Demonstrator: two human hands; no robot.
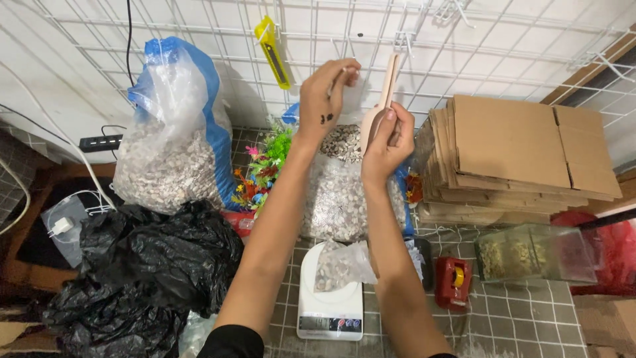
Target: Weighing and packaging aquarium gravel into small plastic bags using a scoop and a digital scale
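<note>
My right hand (385, 142) grips a wooden scoop (380, 105) and holds it upright above a big clear bag of small pale stones (341, 192). My left hand (326, 98) is raised beside it, fingers pinched on the top edge of that bag's plastic near the wire grid wall. Below my forearms a small clear bag partly filled with stones (339, 266) rests on a white kitchen scale (329, 311).
A second large bag of stones in blue-edged plastic (173, 142) leans at the left, above black plastic bags (142, 265). Colourful artificial plants (265, 166), a stack of flat cardboard boxes (517, 159), a clear container (533, 252), a red tape dispenser (453, 282) and a yellow utility knife (273, 52) surround them.
</note>
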